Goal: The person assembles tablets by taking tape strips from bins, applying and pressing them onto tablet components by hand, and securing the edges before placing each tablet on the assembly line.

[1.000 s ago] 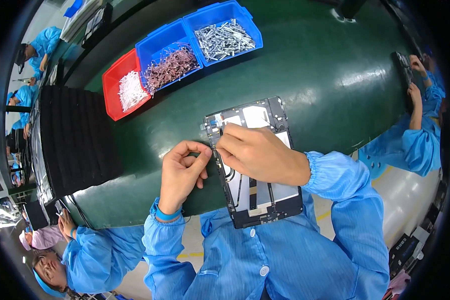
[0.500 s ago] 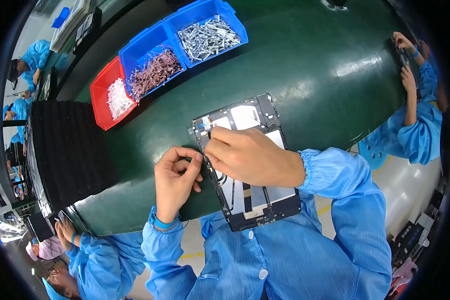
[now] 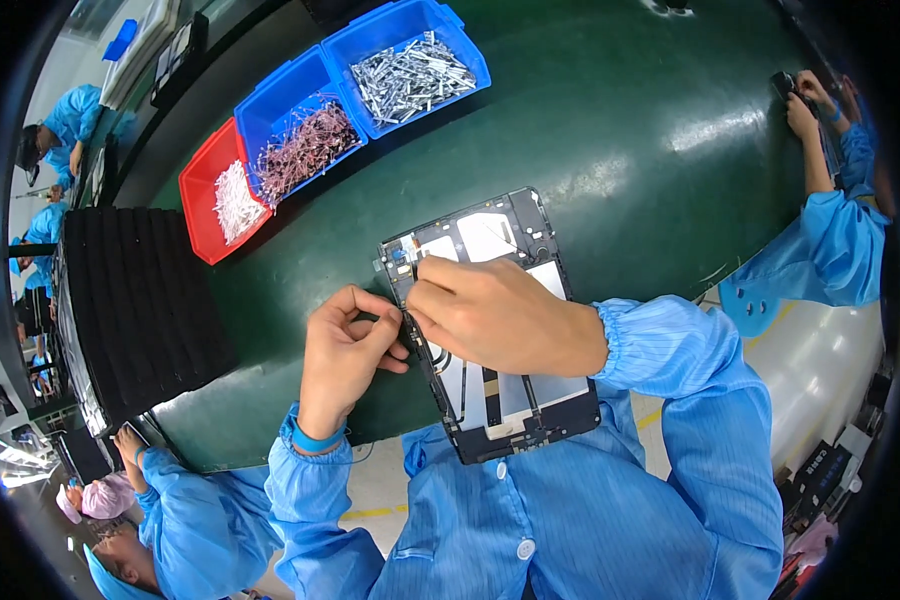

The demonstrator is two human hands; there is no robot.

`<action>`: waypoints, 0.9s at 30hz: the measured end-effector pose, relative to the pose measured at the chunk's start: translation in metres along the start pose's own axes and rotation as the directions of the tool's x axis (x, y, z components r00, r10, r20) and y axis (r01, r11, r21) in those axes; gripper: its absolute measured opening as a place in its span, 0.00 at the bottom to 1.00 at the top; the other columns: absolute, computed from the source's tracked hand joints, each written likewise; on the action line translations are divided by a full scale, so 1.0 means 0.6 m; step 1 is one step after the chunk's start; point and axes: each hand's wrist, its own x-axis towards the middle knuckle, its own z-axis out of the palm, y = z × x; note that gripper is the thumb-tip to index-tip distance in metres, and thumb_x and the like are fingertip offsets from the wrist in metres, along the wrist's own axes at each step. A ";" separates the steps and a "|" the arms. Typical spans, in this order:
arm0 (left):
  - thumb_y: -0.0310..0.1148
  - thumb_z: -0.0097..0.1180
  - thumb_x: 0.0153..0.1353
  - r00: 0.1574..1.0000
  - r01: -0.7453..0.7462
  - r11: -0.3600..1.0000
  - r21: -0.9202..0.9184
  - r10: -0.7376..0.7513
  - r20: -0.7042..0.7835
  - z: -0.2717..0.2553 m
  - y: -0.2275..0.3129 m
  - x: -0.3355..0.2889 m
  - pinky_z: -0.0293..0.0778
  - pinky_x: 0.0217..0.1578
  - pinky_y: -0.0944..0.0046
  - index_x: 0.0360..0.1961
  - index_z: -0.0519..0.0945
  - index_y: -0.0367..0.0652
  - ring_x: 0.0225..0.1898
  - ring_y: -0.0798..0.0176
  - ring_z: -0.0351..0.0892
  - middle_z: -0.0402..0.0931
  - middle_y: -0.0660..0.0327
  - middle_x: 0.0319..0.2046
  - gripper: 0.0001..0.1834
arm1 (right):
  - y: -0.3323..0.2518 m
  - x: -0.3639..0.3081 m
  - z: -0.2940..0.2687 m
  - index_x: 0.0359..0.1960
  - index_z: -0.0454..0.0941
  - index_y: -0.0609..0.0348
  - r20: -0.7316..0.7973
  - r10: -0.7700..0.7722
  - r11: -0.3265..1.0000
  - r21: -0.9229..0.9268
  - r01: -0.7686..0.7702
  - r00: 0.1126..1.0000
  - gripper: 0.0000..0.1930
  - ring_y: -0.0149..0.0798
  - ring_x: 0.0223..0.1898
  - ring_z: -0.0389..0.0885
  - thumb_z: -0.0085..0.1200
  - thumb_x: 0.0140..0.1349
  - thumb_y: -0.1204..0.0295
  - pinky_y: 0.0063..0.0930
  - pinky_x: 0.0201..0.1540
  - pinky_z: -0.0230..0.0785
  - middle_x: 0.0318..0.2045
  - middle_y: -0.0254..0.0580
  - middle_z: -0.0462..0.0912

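Observation:
An opened tablet [image 3: 560, 405] lies tilted on the green bench at its near edge, its inner boards, white panels and dark flex cables exposed. My right hand [image 3: 500, 315] reaches across it, thumb and fingers pinched at the tablet's left edge. Against that same edge, my left hand [image 3: 350, 345] has its thumb and forefinger pressed together, the fingertips almost meeting those of my right. Whatever sits between either set of fingertips is too small or hidden to name. A blue band [image 3: 318, 440] circles my left wrist, with a thin cord trailing from it.
Far left stand a red bin [image 3: 198, 215] of white pieces, a blue bin [image 3: 265, 100] of reddish wired parts and another blue bin [image 3: 385, 40] of silvery parts. A ridged black stack [image 3: 145, 310] borders the bench's left. Co-workers sit at both sides.
My left wrist and forearm have shifted slightly left and down, while its fingertips stay at the tablet's edge. My right hand and the tablet hardly move. The right-hand co-worker's hands have shifted.

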 end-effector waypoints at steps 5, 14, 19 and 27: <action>0.23 0.57 0.61 1.000 -0.012 1.000 0.009 0.013 -0.009 -0.001 -0.004 0.002 0.80 0.23 0.71 0.35 0.74 0.33 0.23 0.69 0.81 0.78 0.58 0.24 0.05 | -0.004 0.001 -0.005 0.27 0.72 0.63 0.025 0.011 1.000 0.002 -0.011 1.000 0.07 0.42 0.21 0.76 0.59 0.54 0.76 0.34 0.21 0.71 0.27 0.41 0.69; 0.24 0.61 0.60 0.997 -0.049 0.999 -0.001 0.048 0.057 -0.008 0.001 0.008 0.78 0.20 0.72 0.40 0.72 0.34 0.21 0.71 0.79 0.76 0.59 0.32 0.11 | -0.016 0.006 -0.025 0.26 0.74 0.62 0.046 0.158 0.986 0.041 -0.160 0.986 0.04 0.48 0.23 0.78 0.58 0.51 0.78 0.37 0.24 0.72 0.25 0.45 0.73; 0.25 0.60 0.60 0.996 -0.058 0.995 0.078 0.053 0.066 -0.010 0.010 0.010 0.77 0.19 0.72 0.37 0.72 0.36 0.20 0.71 0.79 0.76 0.61 0.31 0.09 | -0.012 0.020 -0.031 0.25 0.76 0.64 0.108 0.173 0.979 0.092 -0.183 0.979 0.05 0.47 0.21 0.77 0.59 0.50 0.76 0.37 0.26 0.72 0.24 0.45 0.75; 0.25 0.60 0.59 0.990 -0.119 0.993 0.012 0.118 0.078 -0.011 -0.012 0.013 0.75 0.18 0.72 0.36 0.71 0.36 0.21 0.68 0.81 0.76 0.61 0.29 0.09 | 0.110 0.172 -0.132 0.31 0.81 0.62 -0.136 0.127 0.931 -0.327 -0.166 0.982 0.06 0.51 0.32 0.82 0.56 0.57 0.72 0.42 0.34 0.74 0.30 0.48 0.81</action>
